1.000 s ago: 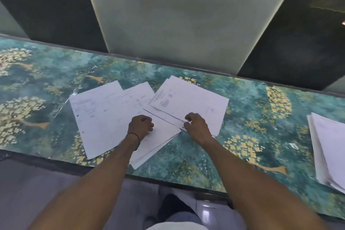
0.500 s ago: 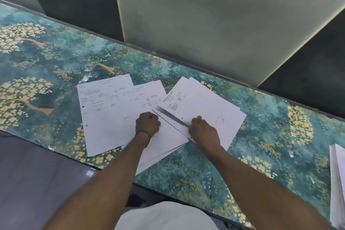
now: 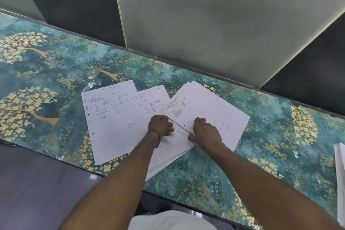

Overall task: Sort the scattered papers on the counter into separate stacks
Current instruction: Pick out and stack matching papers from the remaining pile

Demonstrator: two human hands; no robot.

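Papers [image 3: 115,117] fanned on green floral table [image 3: 56,80], mid-frame.
Left hand [image 3: 160,125] fisted on the middle sheets [image 3: 153,99]; right hand [image 3: 205,132] pinches right sheaf [image 3: 214,106] edge (slightly lifted); another stack [image 3: 340,173] far right.

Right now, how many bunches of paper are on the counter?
3: spread sheets under the left hand, a fanned bundle under the right hand, and a stack at the right edge of the counter, partly cut off. More may be out of view.
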